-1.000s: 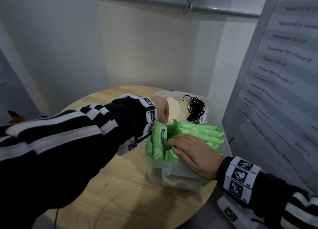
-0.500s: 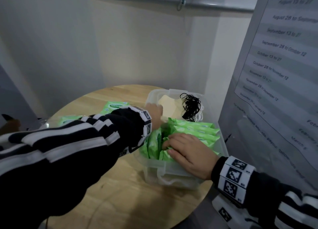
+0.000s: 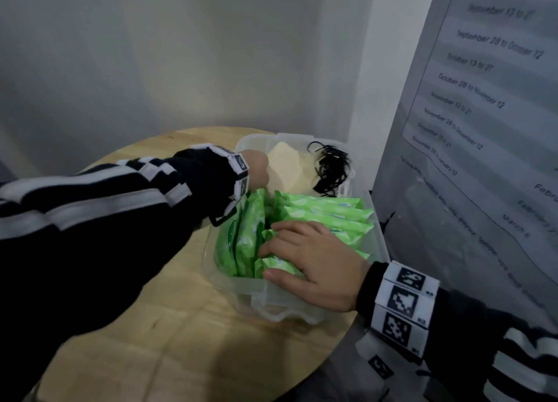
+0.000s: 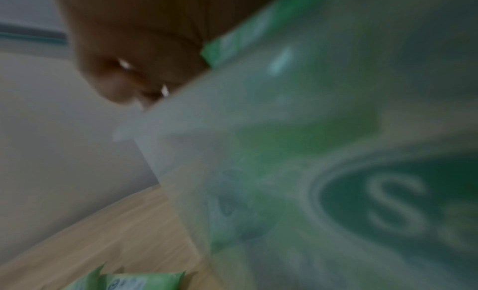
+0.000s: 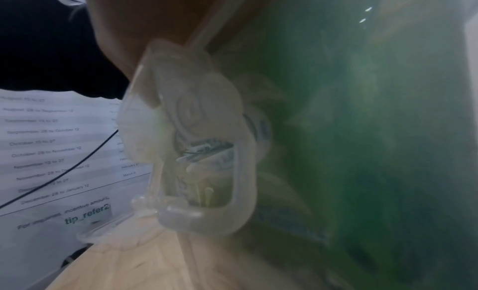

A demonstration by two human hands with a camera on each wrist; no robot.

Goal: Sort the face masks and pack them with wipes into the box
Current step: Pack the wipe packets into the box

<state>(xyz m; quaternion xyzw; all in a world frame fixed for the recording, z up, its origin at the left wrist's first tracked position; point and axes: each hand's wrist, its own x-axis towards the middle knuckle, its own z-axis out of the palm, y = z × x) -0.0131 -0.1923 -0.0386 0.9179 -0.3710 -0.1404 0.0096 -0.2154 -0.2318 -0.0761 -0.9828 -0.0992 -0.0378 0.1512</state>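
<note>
A clear plastic box (image 3: 232, 285) stands on the round wooden table (image 3: 181, 326). Its far end holds a pale yellow mask (image 3: 287, 166) and a bundle of black masks (image 3: 330, 172). Green wipes packs (image 3: 326, 213) fill the near part. My left hand (image 3: 256, 169) hangs over the box's left rim, its curled fingers on the top edge of an upright wipes pack (image 3: 247, 229); the left wrist view shows those fingers (image 4: 134, 55) beside the pack's edge (image 4: 240, 35). My right hand (image 3: 296, 250) lies flat on the packs, fingers straight, pressing them.
A grey panel with a printed list of dates (image 3: 471, 99) rises just right of the box, with a wall behind. Loose wipes packs (image 4: 129, 281) lie on the table left of the box. The box's clear latch (image 5: 196, 151) faces me at the near end.
My left hand has gone lower and farther along the left rim, and the upright pack sits deeper in the box. My right hand has stayed flat on the packs.
</note>
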